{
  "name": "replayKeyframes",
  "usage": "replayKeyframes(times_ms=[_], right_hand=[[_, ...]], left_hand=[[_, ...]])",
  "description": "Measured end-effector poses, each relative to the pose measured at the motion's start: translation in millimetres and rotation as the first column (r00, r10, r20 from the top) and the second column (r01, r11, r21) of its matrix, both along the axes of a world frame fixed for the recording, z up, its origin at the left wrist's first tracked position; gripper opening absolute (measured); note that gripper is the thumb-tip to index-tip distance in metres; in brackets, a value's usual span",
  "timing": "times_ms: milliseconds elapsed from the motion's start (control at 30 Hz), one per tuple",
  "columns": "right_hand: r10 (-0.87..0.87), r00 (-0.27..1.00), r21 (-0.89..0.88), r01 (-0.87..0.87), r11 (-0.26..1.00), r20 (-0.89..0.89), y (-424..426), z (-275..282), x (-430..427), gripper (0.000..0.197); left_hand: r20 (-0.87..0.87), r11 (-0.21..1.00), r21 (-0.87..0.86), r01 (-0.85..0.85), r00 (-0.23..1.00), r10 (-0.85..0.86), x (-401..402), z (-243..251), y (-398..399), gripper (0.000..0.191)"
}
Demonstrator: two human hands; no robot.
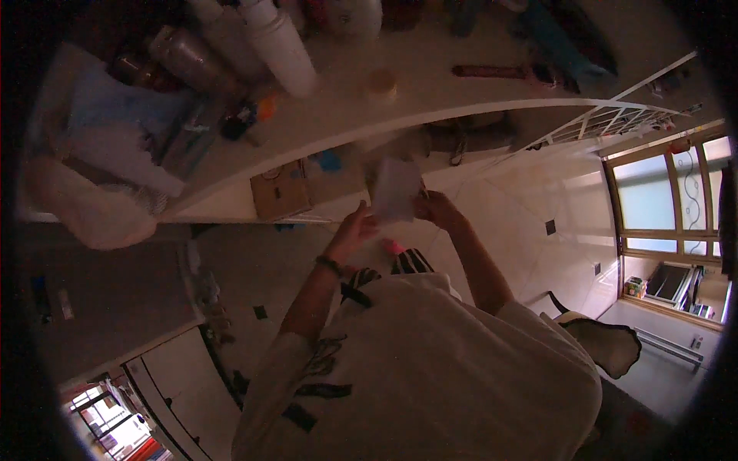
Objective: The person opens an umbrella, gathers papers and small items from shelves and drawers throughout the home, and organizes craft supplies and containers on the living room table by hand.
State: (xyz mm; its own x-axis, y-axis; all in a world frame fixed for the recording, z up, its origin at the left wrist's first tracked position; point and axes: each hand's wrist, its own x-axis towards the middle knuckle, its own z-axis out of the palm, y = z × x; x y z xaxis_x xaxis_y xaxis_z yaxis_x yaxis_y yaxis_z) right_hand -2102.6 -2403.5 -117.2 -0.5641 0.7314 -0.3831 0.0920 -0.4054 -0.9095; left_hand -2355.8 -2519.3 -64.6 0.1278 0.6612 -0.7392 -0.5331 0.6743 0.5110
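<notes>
A pale, flat sheet-like item [396, 189], perhaps paper or a thin packet, is between my two hands in front of a lower shelf. My right hand [436, 208] grips its right side, with the fingers curled at the edge. At its lower left is my left hand [353, 233], fingers apart and the palm turned towards it; whether the fingertips touch it is too dim to tell. A dark bracelet [330, 265] circles my left wrist. Left of the sheet, a brown cardboard box [281, 193] sits on the lower shelf, near a small blue item [329, 161].
Above the hands runs a curved shelf edge [369, 128]. On that shelf are a white bottle [285, 55], a small round-lidded container [381, 85] and a long reddish item [489, 71]. Plastic bags [98, 201] overhang it at left. A white wire rack [594, 124] is at right, a chair [602, 346] behind.
</notes>
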Motion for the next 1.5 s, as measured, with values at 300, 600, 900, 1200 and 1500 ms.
replayKeyframes(times_ms=[300,600,900,1200,1500], right_hand=[[0.001,0.989,-0.262,-0.040,0.964,-0.149,-22.1,57.5,27.0,0.037],[-0.102,0.989,-0.061,0.096,0.994,-0.105,-46.8,114.0,42.8,0.034],[-0.397,0.912,0.028,0.402,0.915,-0.100,-111.2,123.7,94.1,0.038],[-0.718,0.668,-0.112,0.713,0.693,-0.196,-158.1,121.7,213.8,0.042],[-0.763,0.601,-0.025,0.781,0.624,-0.238,-175.9,160.7,296.6,0.045]], left_hand=[[-0.038,0.919,0.395,-0.013,0.999,0.031,65.6,104.4,10.2,0.054],[-0.085,0.857,0.506,0.099,0.994,-0.065,79.0,122.7,2.4,0.050],[-0.269,0.648,0.696,0.310,0.949,-0.165,83.8,120.6,-14.9,0.056],[-0.331,0.730,0.636,0.249,0.943,-0.034,126.4,41.2,14.9,0.048],[-0.123,0.699,0.583,0.414,0.896,-0.427,342.1,-6.3,39.8,0.037]])
